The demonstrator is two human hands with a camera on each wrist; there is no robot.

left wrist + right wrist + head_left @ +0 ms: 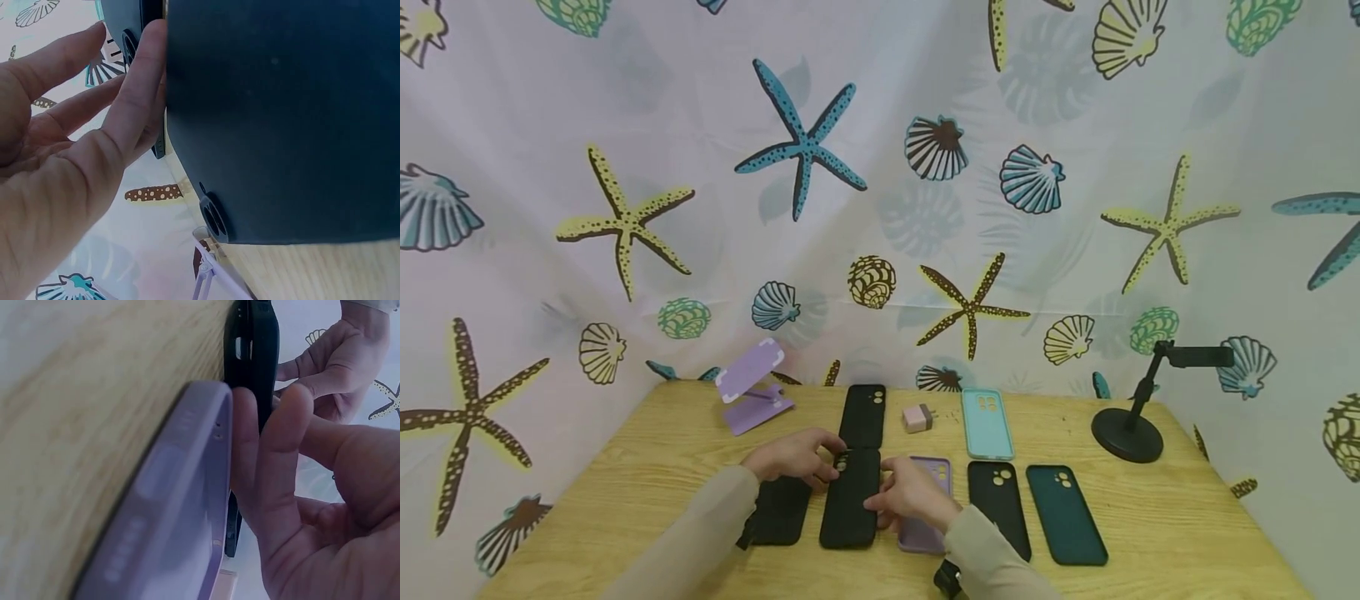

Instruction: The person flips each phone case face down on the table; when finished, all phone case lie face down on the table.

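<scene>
A: ok so where's the black phone case [850, 504] sitting relative to the fingers? Bad angle from where I'm standing.

B: Right between both hands. Treat it as the middle of the clock, 12 toward the curtain [685, 67]. Left hand [797, 457] is at 10, fingers gripping the upper corner by the camera cut-out. Right hand [917, 493] is at 3, pinching that long edge, thumb on top.

A: Flat on the table [662, 467]?

B: Honestly can't tell if it's fully down. Its top end meets another dark case [859, 417] at 12, and there's a blackish case [782, 517] at 9, partly under the left hand.

A: Materials?

B: Held one's matte and smooth, rounded corners. Purple case [922, 536] at 4 is open side up with a raised rim, right hand partly over it. Past that, a dark teal case [1067, 517] at 3, and a pale blue case [988, 433] at 2. Boxy pink plug [917, 418] at 1. Table's yellowish wood grain, curtain's wrinkly fabric with starfish and shell prints.
</scene>
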